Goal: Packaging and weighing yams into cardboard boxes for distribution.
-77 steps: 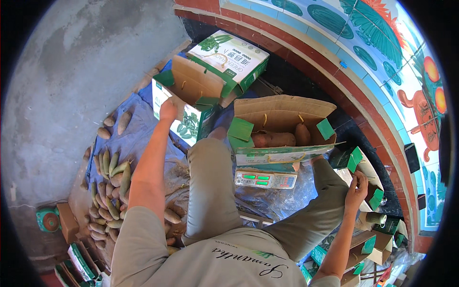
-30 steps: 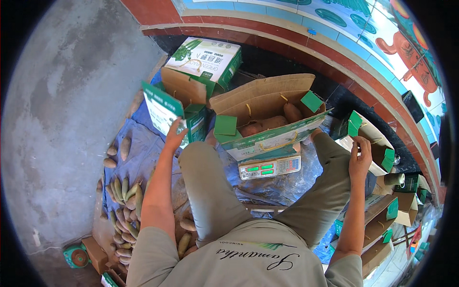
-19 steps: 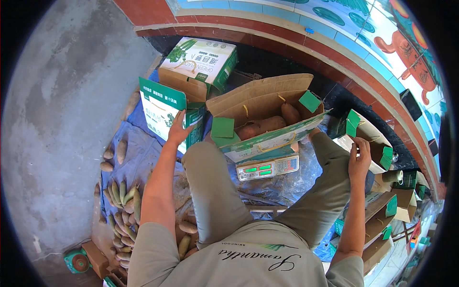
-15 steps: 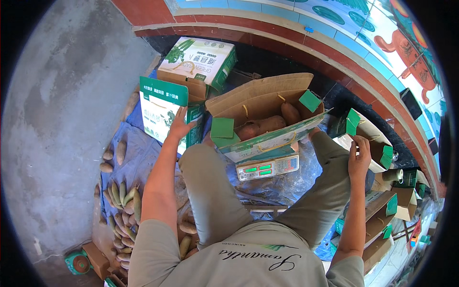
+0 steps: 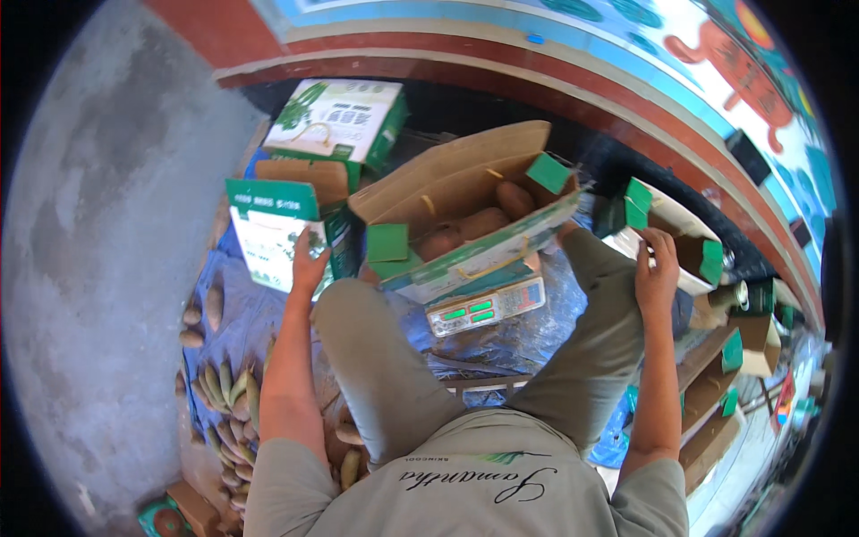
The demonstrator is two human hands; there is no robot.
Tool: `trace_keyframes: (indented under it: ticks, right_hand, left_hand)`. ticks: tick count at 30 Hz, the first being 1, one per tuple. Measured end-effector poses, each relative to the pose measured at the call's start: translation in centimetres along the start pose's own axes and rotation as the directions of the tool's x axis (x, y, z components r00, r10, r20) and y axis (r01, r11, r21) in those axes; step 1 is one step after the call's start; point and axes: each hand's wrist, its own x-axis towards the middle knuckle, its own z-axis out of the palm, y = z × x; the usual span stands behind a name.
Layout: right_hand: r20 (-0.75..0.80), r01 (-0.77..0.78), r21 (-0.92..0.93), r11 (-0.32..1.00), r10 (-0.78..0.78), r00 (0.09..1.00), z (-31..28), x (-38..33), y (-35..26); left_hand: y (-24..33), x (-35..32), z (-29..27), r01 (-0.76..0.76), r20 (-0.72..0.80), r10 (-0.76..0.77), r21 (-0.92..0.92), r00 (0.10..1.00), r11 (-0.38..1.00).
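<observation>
Left hand (image 5: 309, 267): my fingers are spreading apart from the thumb, well opened, over the right part of the front panel of the left carton (image 5: 268, 251); I am seeing no grip there, only what is looking like light contact.
Right hand (image 5: 658, 273): my fingers are curling loosely beside my right knee, near the right carton (image 5: 673, 215) – I cannot tell whether they are pinching or touching anything.
Left carton: it is standing on the blue sheet (image 5: 210, 286), left of my left knee (image 5: 344, 313), its green-topped panel rising and its brown flap leaning behind; the panel is hiding the inside.
Middle carton (image 5: 501, 255): it is gaping upward ahead of my knees, with reddish tubers (image 5: 456, 234) lying inside; the scale (image 5: 488, 309) is showing lit displays at its near foot, and I cannot tell how fully the carton is bearing on it.
Step in hand: in my judgement, I am steadying or setting the left carton's panel.
Next move: as I am judging it, further work on this panel is calling for a firmer hold on its upper edge, the thumb closing from the other side.
Edges: the closed carton (image 5: 335, 121) is crowding the left carton from behind, and the middle carton's green corner is standing close on its right.
Open room: the sheet is offering more space on the near left, short of the vegetable pile (image 5: 240, 407) – my left knee is limiting movement toward me.
</observation>
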Motion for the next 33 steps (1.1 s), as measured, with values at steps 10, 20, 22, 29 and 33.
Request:
trace_keyframes:
  ticks: [10,20,22,29,33]
  right_hand:
    - [-0.178,-0.214,0.189,0.958,0.248,0.952,-1.2,-1.9,5.7]
    - [0.013,-0.406,-0.383,0.830,0.444,0.896,-2.3,-8.6,16.8]
    - [0.070,-0.344,-0.481,0.807,0.426,0.902,-0.7,-7.7,18.2]
    - [0.251,-0.184,-0.725,0.663,0.504,0.826,1.7,-5.9,22.6]
    - [0.311,-0.141,-0.759,0.635,0.544,0.779,3.0,-5.4,22.8]
  left_hand:
    - [-3.8,-4.6,-3.3,0.252,0.073,-0.242,-0.340,0.968,0.906]
    - [9.4,-10.4,-7.2,0.145,-0.150,-0.216,-0.382,0.965,0.913]
    - [11.2,-11.2,-7.9,0.113,-0.201,-0.212,-0.415,0.956,0.903]
    - [17.4,-12.9,-8.5,0.013,-0.265,-0.142,-0.437,0.954,0.899]
    - [17.6,-13.4,-9.1,-0.023,-0.291,-0.125,-0.457,0.949,0.889]
